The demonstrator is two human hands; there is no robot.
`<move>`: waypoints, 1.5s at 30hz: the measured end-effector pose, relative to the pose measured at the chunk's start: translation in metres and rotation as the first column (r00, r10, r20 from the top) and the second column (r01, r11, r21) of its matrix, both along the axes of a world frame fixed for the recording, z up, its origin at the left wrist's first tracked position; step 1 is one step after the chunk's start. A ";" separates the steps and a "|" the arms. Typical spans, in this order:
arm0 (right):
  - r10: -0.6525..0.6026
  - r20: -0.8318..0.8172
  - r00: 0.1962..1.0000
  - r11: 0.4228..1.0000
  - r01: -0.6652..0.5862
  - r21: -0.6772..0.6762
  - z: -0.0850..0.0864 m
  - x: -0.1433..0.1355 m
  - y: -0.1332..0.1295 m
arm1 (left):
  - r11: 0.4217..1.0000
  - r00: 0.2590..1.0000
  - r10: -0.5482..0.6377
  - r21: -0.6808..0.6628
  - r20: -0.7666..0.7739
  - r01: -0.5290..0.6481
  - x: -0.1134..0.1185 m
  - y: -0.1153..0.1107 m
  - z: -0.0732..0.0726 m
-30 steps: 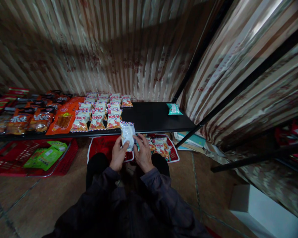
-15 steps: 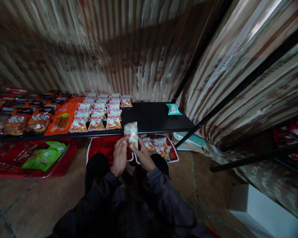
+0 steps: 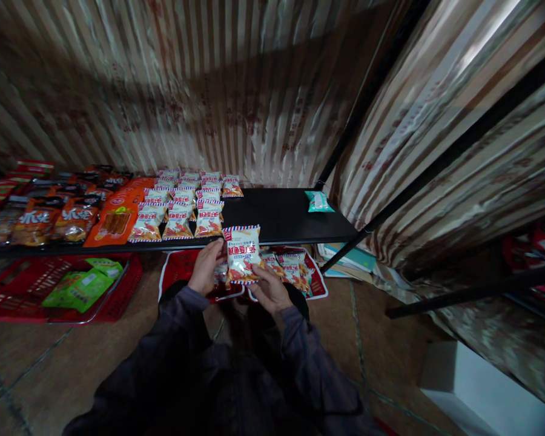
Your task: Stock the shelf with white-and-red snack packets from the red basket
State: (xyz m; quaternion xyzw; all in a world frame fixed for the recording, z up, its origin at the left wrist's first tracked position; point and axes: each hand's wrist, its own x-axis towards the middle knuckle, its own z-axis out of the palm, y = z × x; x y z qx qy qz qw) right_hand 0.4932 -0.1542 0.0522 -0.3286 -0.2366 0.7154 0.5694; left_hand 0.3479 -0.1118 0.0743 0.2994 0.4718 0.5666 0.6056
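Note:
A white snack bag with red print [image 3: 243,253] is held up in front of the shelf edge, its printed face toward me. My right hand [image 3: 270,288] grips its lower right corner. Just left of the bag, my left hand [image 3: 208,266] has its fingers apart and holds nothing; whether a fingertip touches the bag I cannot tell. Behind, matching bags [image 3: 209,218] stand in rows on the black shelf [image 3: 272,212]. More such bags [image 3: 293,266] lie in the red basket [image 3: 320,284] below, to the right of my right hand.
Orange packets [image 3: 116,221] and dark snack packs [image 3: 75,219] fill the shelf's left. A teal packet [image 3: 318,201] lies at its right end. A red basket [image 3: 127,290] holds green packets [image 3: 79,289]. Black poles [image 3: 418,181] slant at right, above a white box [image 3: 490,387].
The bag has turned from edge-on to face me. My left hand has moved left, away from it, while my right hand has shifted slightly right and down with the bag.

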 end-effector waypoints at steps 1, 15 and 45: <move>0.014 0.002 1.000 1.000 -0.014 0.003 0.001 -0.001 -0.001 | 0.999 0.999 -0.039 -0.014 0.024 0.039 0.002 0.000 0.004; 0.097 0.030 0.995 0.995 -0.097 0.005 -0.014 -0.001 -0.004 | 0.996 0.977 -0.082 -0.022 0.195 0.088 0.013 0.003 0.012; 0.018 0.142 0.990 0.999 -0.012 -0.037 -0.008 -0.003 -0.007 | 0.971 0.982 -0.039 -0.225 0.184 0.081 0.019 0.034 0.002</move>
